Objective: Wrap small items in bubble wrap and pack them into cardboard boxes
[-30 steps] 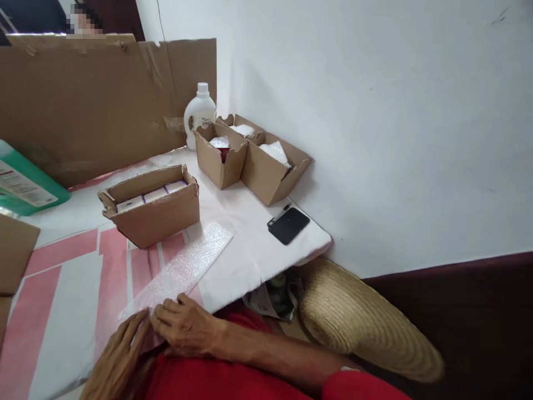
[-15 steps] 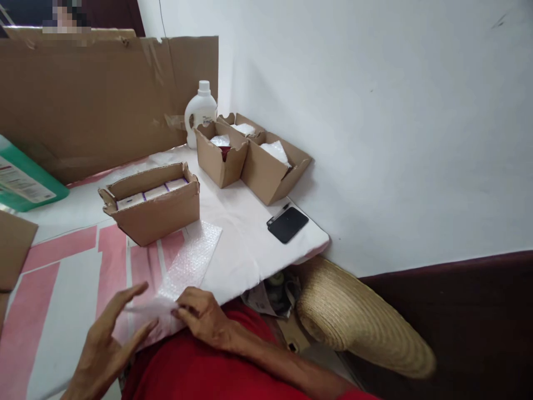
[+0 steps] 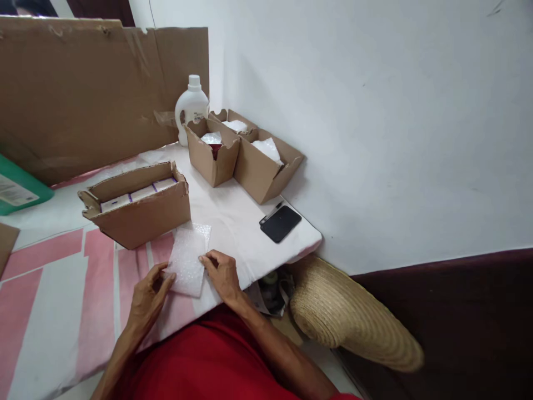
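Observation:
A sheet of bubble wrap point(image 3: 187, 258) lies folded over on the table's pink and white cloth point(image 3: 58, 311), just in front of an open cardboard box point(image 3: 137, 205) that holds white packets. My left hand point(image 3: 149, 296) pinches the sheet's near left edge. My right hand point(image 3: 221, 273) presses its fingers together on the sheet's right edge. Both forearms reach up from my red top at the bottom of the view.
Two more open boxes point(image 3: 244, 155) with white wrapped contents and a white bottle point(image 3: 190, 108) stand at the back near the wall. A black phone point(image 3: 280, 223) lies by the table's right corner. Tall cardboard point(image 3: 83, 94) lines the back. A straw hat point(image 3: 353, 314) sits below the table.
The long bubble wrap sheet has been folded over toward the box and now lies short. Both hands moved forward from the table's near edge to the folded sheet.

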`<state>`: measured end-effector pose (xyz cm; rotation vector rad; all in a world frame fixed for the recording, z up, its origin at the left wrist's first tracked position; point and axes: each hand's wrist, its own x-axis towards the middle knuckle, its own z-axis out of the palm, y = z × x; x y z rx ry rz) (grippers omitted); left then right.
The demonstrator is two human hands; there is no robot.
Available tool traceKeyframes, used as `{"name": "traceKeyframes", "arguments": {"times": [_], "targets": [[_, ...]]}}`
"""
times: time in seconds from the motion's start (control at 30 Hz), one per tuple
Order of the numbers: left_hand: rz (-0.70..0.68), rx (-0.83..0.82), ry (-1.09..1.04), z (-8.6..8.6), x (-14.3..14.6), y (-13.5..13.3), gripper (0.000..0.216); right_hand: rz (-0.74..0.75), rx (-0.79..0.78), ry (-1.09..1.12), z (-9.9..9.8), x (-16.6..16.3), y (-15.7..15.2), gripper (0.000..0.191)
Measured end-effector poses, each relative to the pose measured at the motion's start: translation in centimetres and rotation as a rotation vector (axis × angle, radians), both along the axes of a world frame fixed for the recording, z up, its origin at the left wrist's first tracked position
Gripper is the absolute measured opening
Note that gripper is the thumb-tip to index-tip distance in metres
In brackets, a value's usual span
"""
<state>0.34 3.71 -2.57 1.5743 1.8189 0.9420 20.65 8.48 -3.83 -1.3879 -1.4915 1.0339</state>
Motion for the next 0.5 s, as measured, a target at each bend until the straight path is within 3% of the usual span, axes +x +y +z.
{"name": "traceKeyframes", "arguments": {"times": [0.3, 0.4, 0.5], "targets": [[0.038, 0.095, 0.196, -1.8, 0.9, 0.7, 0.048, -0.081, 0.042, -0.354, -1.3, -0.6, 1.1, 0.018], [0.050, 0.338, 0.419, -1.3, 1.7, -0.1, 0.047, -0.081, 0.040, -0.485, -1.3, -0.5, 1.2, 0.013], [-0.143, 0.579, 0.669, -0.8, 2.6, -1.8, 0.040, -0.094, 0.127, -0.491, -0.9, -0.3, 0.7, 0.007]]}}
